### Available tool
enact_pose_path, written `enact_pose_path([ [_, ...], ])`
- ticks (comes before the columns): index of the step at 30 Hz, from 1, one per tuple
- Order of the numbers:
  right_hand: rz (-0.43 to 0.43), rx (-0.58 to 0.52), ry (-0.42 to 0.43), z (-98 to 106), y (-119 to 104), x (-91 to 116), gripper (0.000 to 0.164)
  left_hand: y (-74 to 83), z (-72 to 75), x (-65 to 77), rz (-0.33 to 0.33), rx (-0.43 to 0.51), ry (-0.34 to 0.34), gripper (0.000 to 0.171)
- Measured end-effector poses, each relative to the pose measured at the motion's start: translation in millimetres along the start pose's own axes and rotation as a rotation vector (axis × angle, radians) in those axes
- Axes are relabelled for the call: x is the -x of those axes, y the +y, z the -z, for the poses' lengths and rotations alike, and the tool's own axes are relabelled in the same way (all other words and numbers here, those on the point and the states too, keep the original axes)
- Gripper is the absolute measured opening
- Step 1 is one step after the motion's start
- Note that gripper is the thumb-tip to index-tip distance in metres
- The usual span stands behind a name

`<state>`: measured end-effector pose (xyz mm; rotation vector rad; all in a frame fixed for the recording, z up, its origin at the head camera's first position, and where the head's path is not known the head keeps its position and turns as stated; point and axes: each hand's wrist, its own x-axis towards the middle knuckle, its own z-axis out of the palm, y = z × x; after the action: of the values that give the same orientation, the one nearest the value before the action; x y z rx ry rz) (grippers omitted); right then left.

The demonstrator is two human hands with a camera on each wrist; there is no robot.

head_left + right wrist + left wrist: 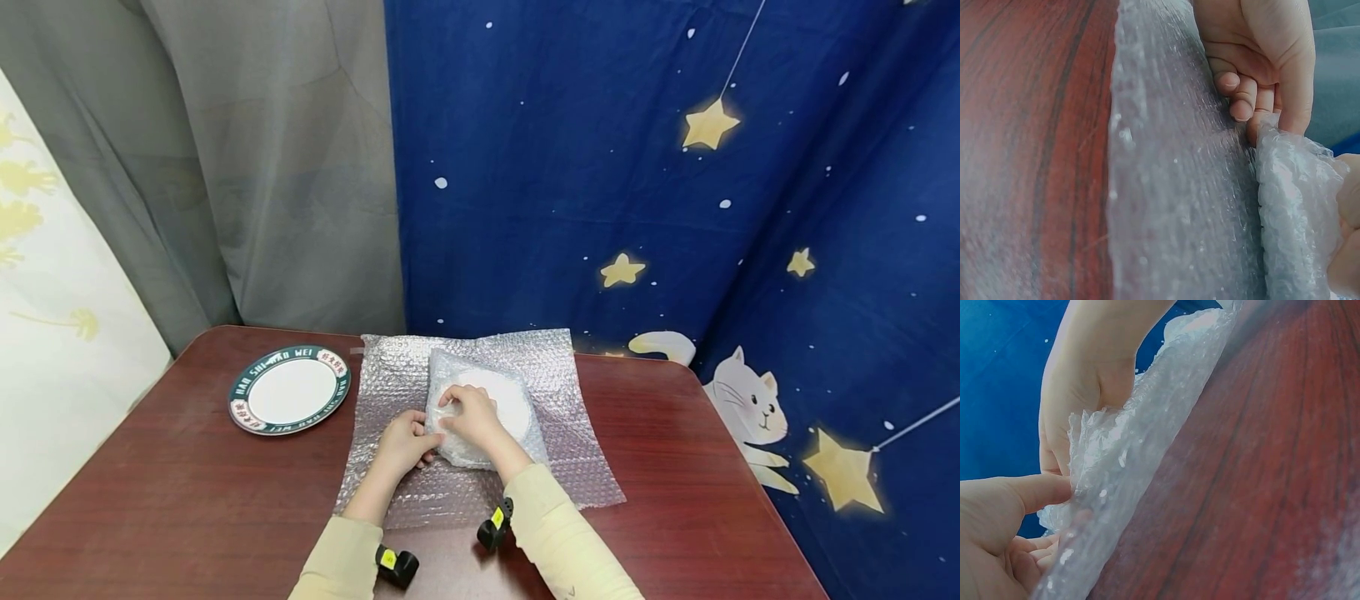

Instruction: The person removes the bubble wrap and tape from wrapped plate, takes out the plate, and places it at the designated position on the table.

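Note:
A white round plate (512, 406) lies inside a folded packet of clear bubble wrap (534, 446), on top of a larger spread sheet of bubble wrap (393, 375). At the packet's left edge, my left hand (401, 443) pinches the wrap between thumb and fingers. Its thumb (1047, 490) presses on the crinkled edge in the left wrist view. My right hand (474, 414) reaches over the packet from the right, fingers bent down onto the same left side and gripping the wrap. Only part of the right hand (1349, 228) shows in the right wrist view.
A second plate (292, 392) with a dark green lettered rim lies at the back left of the reddish-brown table (187, 500). Grey curtain (300, 167) and blue star-patterned curtain (540, 208) hang right behind the table's far edge.

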<state>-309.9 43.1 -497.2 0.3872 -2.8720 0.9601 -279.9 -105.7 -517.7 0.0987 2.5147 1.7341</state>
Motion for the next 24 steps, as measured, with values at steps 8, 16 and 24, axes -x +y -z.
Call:
enact_pose_path([
  [8,0.004,-0.005,0.006,-1.3,2.2,-0.2,0.022,1.7,0.8,2.2,0.000,0.004,0.009,0.046],
  [16,-0.003,-0.028,0.016,-2.3,5.2,-0.5,0.024,1.6,0.7,2.1,-0.003,0.003,0.005,0.048],
  [24,-0.002,-0.045,0.026,-0.2,7.8,0.0,0.034,1.6,0.2,1.3,-0.001,-0.001,0.008,0.045],
])
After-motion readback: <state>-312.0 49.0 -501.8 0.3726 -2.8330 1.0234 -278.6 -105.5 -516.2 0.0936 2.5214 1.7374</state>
